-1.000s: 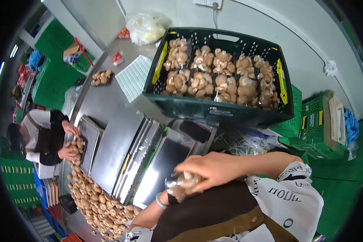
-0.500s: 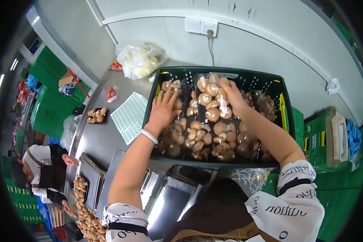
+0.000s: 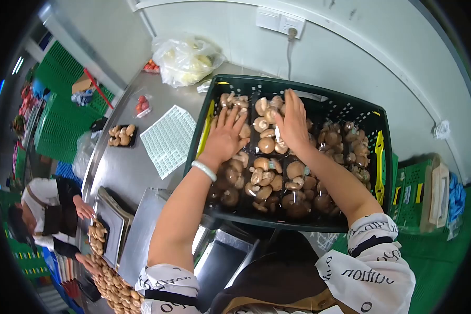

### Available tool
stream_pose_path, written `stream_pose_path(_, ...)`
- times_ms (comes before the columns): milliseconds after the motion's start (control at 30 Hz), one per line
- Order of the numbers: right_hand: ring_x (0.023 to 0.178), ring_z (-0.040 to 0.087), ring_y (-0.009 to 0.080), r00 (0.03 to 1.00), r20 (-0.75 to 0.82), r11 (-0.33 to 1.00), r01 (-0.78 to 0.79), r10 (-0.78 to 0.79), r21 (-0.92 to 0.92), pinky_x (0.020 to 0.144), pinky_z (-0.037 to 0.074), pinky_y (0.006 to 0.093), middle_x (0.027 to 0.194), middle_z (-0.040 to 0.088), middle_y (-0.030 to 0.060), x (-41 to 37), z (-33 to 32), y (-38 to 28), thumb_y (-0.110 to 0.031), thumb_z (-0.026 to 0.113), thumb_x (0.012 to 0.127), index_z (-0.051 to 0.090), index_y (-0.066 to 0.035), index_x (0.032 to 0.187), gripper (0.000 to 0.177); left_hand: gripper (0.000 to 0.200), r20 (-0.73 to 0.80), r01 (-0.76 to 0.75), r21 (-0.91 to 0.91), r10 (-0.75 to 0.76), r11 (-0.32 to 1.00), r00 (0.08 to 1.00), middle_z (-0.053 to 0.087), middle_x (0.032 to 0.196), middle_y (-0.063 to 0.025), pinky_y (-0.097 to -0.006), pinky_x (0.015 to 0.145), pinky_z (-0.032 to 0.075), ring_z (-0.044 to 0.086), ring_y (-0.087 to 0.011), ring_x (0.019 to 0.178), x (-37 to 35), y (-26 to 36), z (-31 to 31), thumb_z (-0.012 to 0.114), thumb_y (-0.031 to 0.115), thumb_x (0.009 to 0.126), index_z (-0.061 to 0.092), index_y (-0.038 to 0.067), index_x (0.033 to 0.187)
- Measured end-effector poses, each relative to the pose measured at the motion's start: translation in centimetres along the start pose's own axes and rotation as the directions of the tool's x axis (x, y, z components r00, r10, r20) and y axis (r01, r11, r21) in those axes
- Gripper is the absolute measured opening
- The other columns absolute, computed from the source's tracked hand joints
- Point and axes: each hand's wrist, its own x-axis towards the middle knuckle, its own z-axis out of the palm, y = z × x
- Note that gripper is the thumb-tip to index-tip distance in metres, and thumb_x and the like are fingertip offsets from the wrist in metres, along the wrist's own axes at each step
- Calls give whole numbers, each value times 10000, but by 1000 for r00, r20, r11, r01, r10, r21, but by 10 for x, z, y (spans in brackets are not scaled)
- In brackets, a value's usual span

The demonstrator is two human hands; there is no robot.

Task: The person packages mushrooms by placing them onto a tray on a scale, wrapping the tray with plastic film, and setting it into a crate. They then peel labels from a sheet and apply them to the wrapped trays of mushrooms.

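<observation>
A dark green crate (image 3: 293, 226) holds several wrapped black trays of brown mushrooms. My left hand (image 3: 225, 137) lies with its fingers spread on a mushroom pack at the crate's upper left. My right hand (image 3: 294, 123), fingers stretched out and close to each other, rests against the right side of a wrapped mushroom pack (image 3: 267, 144) in the upper middle. That pack sits between my two hands, and my right hand covers part of it. More mushroom packs (image 3: 264, 180) fill the near row.
Left of the crate are a sheet of labels (image 3: 167, 141), a small mushroom tray (image 3: 122, 136), a red bagged pack (image 3: 142, 106) and a clear plastic bag (image 3: 186, 60). At lower left, a co-worker (image 3: 44, 209) reaches toward loose mushrooms (image 3: 107, 280) beside a scale (image 3: 110, 227).
The wrapped pack under my right hand now sits lower, among the others. My right hand has moved from gripping its top corner to lying flatter along its side. The view has shifted slightly.
</observation>
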Motion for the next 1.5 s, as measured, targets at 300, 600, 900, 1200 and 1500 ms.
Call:
stream_pose_path(300,1267,423,362,903,275,932,358,-331,-56,1072,293,457,1336,476,221,-1,18,15,-166,656,807,472,15,1317,572,735,-338,-108,-329,-10,938,941,487,1298,-185,-472,1022,365,447,-371,1229,-45,28,-68,743,232,734,410,67,1367)
stream_pose_path(600,954,583,195,907,395,842,-95,-146,530,870,450,321,1031,622,103,-26,-60,-145,-90,545,924,598,-8,1135,233,366,71,155,-986,-701,57,710,670,1071,-135,-344,911,495,641,-213,996,-395,18,-132,498,279,999,601,-30,1167)
stream_pose_path(900,1076,584,284,343,366,462,265,-865,846,918,463,370,1170,612,130,-115,43,-414,-153,648,863,577,-6,1160,339,495,0,165,-986,-979,-34,-202,613,1149,-120,-304,875,467,584,-175,1004,-680,-99,-94,482,384,998,494,-2,1307)
stream_pose_path(1200,1207,514,320,370,748,632,-400,-551,664,1008,402,387,1344,474,251,-158,275,-618,-413,642,880,361,28,1384,725,658,149,46,-987,-984,-154,-97,514,1319,-125,-334,1020,357,479,-205,1193,-697,-265,-106,444,501,982,432,-36,1363)
stream_pose_path(1500,1161,540,289,445,674,505,-448,-590,738,946,454,360,1301,500,194,-193,355,-651,-279,722,812,365,3,1384,730,569,49,289,-949,-964,-127,-262,537,1298,-118,-320,1041,324,471,-188,1197,-675,-300,-79,502,380,977,454,-47,1350)
